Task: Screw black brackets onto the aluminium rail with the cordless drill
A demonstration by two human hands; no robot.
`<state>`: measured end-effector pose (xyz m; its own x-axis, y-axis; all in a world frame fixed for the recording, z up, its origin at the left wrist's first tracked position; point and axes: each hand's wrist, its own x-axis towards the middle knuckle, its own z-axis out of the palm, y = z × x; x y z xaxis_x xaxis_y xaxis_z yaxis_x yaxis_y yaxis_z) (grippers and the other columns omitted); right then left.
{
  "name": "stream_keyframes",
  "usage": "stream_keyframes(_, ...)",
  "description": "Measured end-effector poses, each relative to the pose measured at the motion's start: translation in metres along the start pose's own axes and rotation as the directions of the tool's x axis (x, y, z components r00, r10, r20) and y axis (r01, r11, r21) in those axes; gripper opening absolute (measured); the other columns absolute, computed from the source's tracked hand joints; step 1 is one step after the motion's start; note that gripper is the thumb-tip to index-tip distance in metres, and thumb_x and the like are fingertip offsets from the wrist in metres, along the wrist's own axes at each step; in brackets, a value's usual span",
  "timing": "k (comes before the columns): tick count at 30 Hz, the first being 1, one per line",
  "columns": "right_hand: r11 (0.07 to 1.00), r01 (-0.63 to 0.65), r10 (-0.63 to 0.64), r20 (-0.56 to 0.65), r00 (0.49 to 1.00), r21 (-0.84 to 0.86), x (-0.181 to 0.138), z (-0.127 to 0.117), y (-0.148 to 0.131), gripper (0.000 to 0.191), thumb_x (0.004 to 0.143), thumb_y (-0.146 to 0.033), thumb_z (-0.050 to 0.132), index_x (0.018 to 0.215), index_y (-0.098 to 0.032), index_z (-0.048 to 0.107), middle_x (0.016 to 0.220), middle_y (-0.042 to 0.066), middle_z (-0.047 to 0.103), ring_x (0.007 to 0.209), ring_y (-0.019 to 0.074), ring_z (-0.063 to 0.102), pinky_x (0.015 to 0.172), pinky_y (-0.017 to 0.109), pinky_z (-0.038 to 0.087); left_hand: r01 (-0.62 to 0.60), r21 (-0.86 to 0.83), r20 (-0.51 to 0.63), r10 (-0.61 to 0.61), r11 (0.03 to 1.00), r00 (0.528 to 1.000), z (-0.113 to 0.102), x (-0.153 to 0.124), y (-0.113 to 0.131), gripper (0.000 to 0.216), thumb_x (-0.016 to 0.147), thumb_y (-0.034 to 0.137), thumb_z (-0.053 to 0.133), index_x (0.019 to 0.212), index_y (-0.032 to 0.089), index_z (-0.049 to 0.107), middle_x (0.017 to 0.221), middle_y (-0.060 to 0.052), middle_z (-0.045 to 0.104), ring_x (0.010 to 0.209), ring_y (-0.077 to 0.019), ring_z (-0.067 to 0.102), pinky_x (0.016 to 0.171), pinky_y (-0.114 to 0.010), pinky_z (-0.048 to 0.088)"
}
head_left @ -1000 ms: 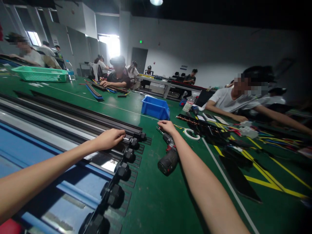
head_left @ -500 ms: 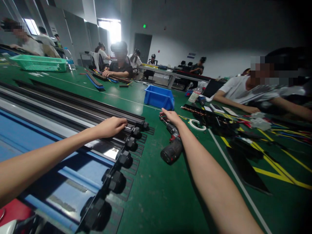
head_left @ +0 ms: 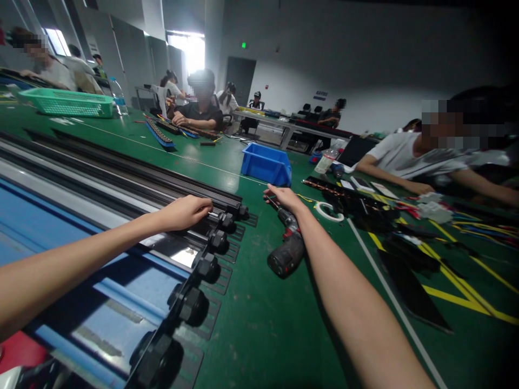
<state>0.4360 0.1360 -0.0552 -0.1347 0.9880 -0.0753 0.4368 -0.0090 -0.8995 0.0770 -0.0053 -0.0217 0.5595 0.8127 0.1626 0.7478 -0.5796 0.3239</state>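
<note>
Black strips (head_left: 141, 181) are lying side by side under the left hand (head_left: 186, 212), which is resting near their ends. Its fingers are curling in, almost closed, but their tips are hiding, so I cannot tell if they are holding anything. Across a bit of green table (head_left: 251, 324), the right hand (head_left: 284, 198) is bending its fingers only a little. They are staying close to the thin tip of a drill (head_left: 286, 254), and I cannot tell if they are touching it. The drill is lying just below that hand, with its fat end pointing back toward the person.

Fat black knobs (head_left: 207, 267) are making a row from beside the left hand back toward the person. Blue bars (head_left: 133, 294) are showing below the left arm. Just past the right hand, a blue bin (head_left: 265, 166) is sitting on the table. To the right of that hand, a white ring (head_left: 329, 212) is lying flat. Farther right, a person in a white shirt (head_left: 399, 154) is leaning over the table. Far beyond the left hand, a green basket (head_left: 71, 104) is sitting beside a bottle (head_left: 118, 97).
</note>
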Motion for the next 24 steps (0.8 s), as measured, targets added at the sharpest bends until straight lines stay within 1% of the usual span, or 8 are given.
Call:
stream_keyframes(7,0.999,0.017,-0.017,-0.008,1.0,0.029,0.0014,0.0003,0.0044,0.041,0.098,-0.047,0.053,0.097,-0.011,0.073,0.1,0.014,0.075,0.066,0.0126,0.068,0.051,0.018,0.044,0.003,0.017,0.008,-0.004,1.0,1.0,0.001,0.0006,-0.0018,0.027,0.096,0.033,0.038,0.092,0.02,0.061,0.082,-0.005,0.065,0.071,-0.0171,0.058,0.068,-0.026,0.04)
stream_keyframes(11,0.999,0.02,-0.02,-0.002,1.0,0.047,-0.0016,0.0015,0.0022,0.037,0.098,-0.043,0.054,0.094,-0.011,0.074,0.099,0.014,0.076,0.065,0.0128,0.068,0.051,0.019,0.045,0.005,0.023,0.009,-0.005,1.0,1.0,0.0002,0.0005,-0.0008,0.026,0.096,0.034,0.038,0.091,0.02,0.06,0.081,-0.005,0.064,0.069,-0.0169,0.057,0.067,-0.026,0.039)
stream_keyframes(16,0.998,0.019,-0.019,-0.006,1.0,0.063,-0.0015,0.0025,0.0,0.037,0.098,-0.042,0.055,0.088,-0.011,0.073,0.095,0.013,0.076,0.062,0.0127,0.068,0.053,0.019,0.048,0.002,0.019,0.01,-0.002,1.0,1.0,0.0002,0.0001,-0.0003,0.027,0.096,0.034,0.037,0.092,0.02,0.06,0.081,-0.005,0.064,0.069,-0.0166,0.057,0.067,-0.026,0.039)
stream_keyframes(24,0.997,0.034,-0.033,-0.01,0.999,0.071,0.0065,0.0026,0.0037,0.037,0.094,-0.045,0.061,0.083,-0.011,0.072,0.087,0.013,0.075,0.061,0.0141,0.068,0.05,0.02,0.049,0.007,0.021,0.018,-0.007,1.0,1.0,0.0011,0.0006,-0.0009,0.028,0.097,0.035,0.037,0.094,0.02,0.061,0.083,-0.005,0.065,0.072,-0.0174,0.059,0.068,-0.026,0.04)
